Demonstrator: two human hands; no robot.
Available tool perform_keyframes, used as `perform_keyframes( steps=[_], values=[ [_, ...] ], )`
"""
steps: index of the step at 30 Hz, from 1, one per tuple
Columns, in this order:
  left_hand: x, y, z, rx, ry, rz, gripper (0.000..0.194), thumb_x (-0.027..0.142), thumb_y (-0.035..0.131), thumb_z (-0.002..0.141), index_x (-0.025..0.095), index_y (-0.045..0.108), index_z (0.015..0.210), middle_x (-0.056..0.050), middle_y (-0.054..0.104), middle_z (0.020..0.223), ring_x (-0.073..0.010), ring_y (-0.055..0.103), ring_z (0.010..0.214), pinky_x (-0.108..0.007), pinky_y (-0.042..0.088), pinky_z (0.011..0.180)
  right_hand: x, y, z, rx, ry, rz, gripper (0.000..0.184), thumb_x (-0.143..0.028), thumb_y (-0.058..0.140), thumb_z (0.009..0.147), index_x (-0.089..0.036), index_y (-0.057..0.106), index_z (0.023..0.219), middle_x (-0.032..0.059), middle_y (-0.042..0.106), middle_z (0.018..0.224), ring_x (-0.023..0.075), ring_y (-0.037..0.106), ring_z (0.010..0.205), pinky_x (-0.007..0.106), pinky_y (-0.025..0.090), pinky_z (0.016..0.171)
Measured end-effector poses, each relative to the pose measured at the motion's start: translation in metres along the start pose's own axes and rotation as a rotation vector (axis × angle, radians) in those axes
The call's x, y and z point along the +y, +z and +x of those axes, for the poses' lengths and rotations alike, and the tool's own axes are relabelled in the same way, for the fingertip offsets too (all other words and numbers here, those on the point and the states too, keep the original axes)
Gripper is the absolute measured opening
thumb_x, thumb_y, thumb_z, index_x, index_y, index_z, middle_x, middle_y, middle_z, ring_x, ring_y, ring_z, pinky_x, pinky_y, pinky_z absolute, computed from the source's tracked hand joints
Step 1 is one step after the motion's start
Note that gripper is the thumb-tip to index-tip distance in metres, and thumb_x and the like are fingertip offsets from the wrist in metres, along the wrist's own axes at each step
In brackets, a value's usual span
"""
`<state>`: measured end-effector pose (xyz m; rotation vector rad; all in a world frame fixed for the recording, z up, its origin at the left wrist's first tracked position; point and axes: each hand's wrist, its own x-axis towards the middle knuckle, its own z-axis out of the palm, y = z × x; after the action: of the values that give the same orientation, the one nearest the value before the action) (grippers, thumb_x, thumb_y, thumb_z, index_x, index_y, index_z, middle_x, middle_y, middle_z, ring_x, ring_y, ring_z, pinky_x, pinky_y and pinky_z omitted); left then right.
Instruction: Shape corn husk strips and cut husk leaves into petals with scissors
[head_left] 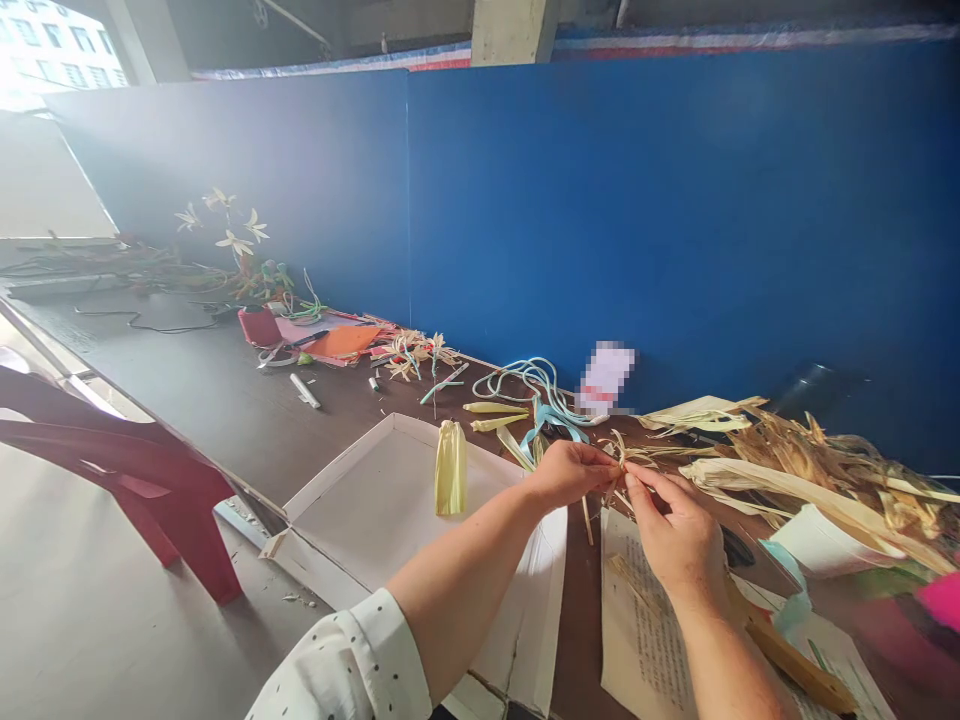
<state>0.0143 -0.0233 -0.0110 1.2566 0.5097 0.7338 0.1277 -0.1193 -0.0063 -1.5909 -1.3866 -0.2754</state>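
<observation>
My left hand (574,475) and my right hand (679,530) meet above the table, fingertips pinched together. Between them is a small piece of pale dried husk (616,452) with thin strips sticking out like petals; the fingers partly hide it. Left of my hands, a yellow-green corn husk piece (451,468) lies in a shallow white cardboard box (349,520). Just beyond my left hand are light blue ribbon (553,418) and two narrow rolled husks (495,424). Printed sheets (652,640) lie beneath my right forearm.
Dried corn husks (840,475) pile up at the right around a white tub (825,545). Pale blue cords (525,372), small husk flowers (409,350) and orange paper (343,341) line the back. A blue partition (600,200) stands behind; a dark red chair (172,490) is at left.
</observation>
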Motion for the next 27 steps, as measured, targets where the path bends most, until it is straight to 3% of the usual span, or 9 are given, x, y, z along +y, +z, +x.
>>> perform_keyframes(
  steps=[5,14,22,27],
  values=[
    [-0.001,0.0,0.001,0.009,0.02,0.016,0.039,0.042,0.076,0.062,0.008,0.071,0.082,-0.003,0.062,0.068,-0.0062,0.05,0.059,-0.023,0.044,0.065,-0.001,0.002,-0.002,0.055,-0.136,-0.085,0.025,-0.029,0.055,0.086,-0.016,0.072,0.1,0.0082,0.067,0.091,0.0174,0.062,0.078,0.028,0.048,0.073],
    [-0.002,0.0,0.001,0.036,0.036,0.086,0.036,0.039,0.074,0.065,0.009,0.073,0.084,-0.003,0.063,0.067,-0.0065,0.049,0.058,-0.023,0.046,0.066,-0.003,0.001,-0.002,0.056,-0.149,-0.079,0.026,-0.028,0.053,0.087,-0.017,0.071,0.102,0.0097,0.067,0.093,0.02,0.063,0.083,0.032,0.049,0.077],
    [0.006,0.002,-0.007,0.117,0.069,0.363,0.027,0.032,0.062,0.074,0.013,0.074,0.09,-0.003,0.065,0.07,-0.0078,0.049,0.057,-0.02,0.042,0.058,-0.002,0.006,-0.006,0.02,-0.152,-0.105,0.03,-0.026,0.051,0.087,-0.017,0.07,0.108,0.0106,0.066,0.091,0.0213,0.061,0.083,0.033,0.048,0.074],
    [0.008,0.004,-0.011,0.182,0.16,0.558,0.026,0.032,0.057,0.077,0.018,0.074,0.091,-0.002,0.068,0.075,-0.011,0.054,0.063,-0.021,0.042,0.061,-0.004,0.009,-0.01,0.005,-0.109,-0.142,0.032,-0.029,0.05,0.088,-0.016,0.068,0.112,0.0101,0.066,0.091,0.0211,0.062,0.081,0.032,0.048,0.071]
  ],
)
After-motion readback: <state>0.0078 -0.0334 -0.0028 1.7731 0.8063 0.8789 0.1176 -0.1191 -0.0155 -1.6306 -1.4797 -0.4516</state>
